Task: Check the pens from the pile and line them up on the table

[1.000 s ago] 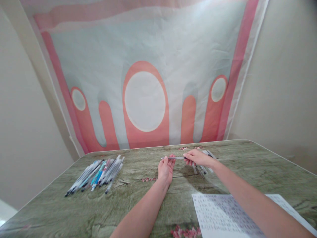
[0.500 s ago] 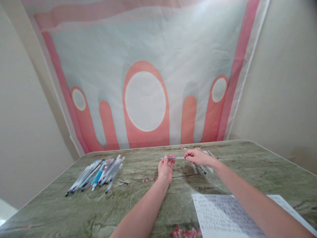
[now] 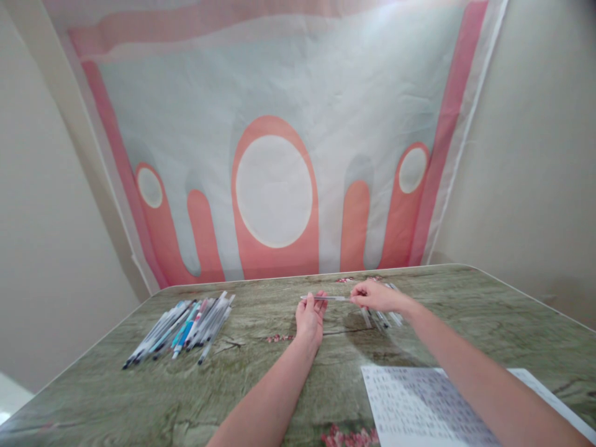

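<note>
clear pen [image 3: 326, 298] held level just above counter [image 3: 116, 397], pinched at both ends: left hand [image 3: 309, 320] fingers clamped on its left part, right hand [image 3: 378, 297] fingers clamped on its right end. few loose pens [image 3: 382, 318] on counter just under right hand, right of held pen. big pen pile [image 3: 184, 326] well left of held pen. printed sheet [image 3: 414, 406] nearer camera, below-right of held pen.

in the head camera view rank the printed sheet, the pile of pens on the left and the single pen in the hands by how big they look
1. printed sheet, though it lies nearest the camera
2. pile of pens
3. single pen, held by left hand and right hand
</note>
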`<state>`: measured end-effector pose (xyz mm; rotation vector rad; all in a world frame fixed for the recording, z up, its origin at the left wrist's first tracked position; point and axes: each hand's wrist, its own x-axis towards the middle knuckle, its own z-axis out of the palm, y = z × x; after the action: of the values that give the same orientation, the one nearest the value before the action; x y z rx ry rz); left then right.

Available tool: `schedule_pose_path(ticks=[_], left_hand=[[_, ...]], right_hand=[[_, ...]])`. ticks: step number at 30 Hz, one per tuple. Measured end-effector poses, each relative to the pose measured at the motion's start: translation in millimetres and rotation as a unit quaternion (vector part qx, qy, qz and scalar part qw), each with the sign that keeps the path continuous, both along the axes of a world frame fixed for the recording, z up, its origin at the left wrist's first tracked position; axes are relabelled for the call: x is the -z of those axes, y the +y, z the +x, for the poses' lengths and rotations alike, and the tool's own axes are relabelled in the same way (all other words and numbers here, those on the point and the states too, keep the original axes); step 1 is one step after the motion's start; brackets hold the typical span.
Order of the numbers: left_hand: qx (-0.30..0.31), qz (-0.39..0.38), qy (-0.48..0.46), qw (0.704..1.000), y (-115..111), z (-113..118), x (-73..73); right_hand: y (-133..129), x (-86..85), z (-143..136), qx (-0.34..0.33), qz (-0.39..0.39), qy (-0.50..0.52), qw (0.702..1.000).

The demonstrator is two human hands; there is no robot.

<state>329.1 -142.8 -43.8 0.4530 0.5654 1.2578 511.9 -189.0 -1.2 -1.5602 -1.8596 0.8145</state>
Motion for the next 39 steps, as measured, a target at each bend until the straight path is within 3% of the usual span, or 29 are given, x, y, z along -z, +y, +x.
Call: schedule_pose_path(ticks=[6,17,22,26,31,39], left_hand=[[-0.001,0.002,0.006,1.000,2,0,2.2],[0.016,0.043,0.037,0.998,3,0,3.7],[-0.097,0.037,0.070,0.992,26,-13,-2.2],[-0.163,0.034,0.126,0.978,42,-25,4.1],[-0.068,0.116,0.240,0.961,34,-20,10.4],[0.006,0.242,0.433,0.868,21,-12,6.0]], right_hand=[[-9,-11.4,11,-0.034,-0.100,0.032,0.994],[-9,-12.2,-13,-0.025,0.027,-0.168,0.985],[-21,-26.0,11,-0.056,-0.038,-0.246,0.967],[-25,-29.6,20,-0.026,-0.129,-0.263,0.956],[-23,-26.5,-3,0.043,-0.140,-0.321,0.935],[-21,-17.6,-22,0.053,-0.167,-0.333,0.926]])
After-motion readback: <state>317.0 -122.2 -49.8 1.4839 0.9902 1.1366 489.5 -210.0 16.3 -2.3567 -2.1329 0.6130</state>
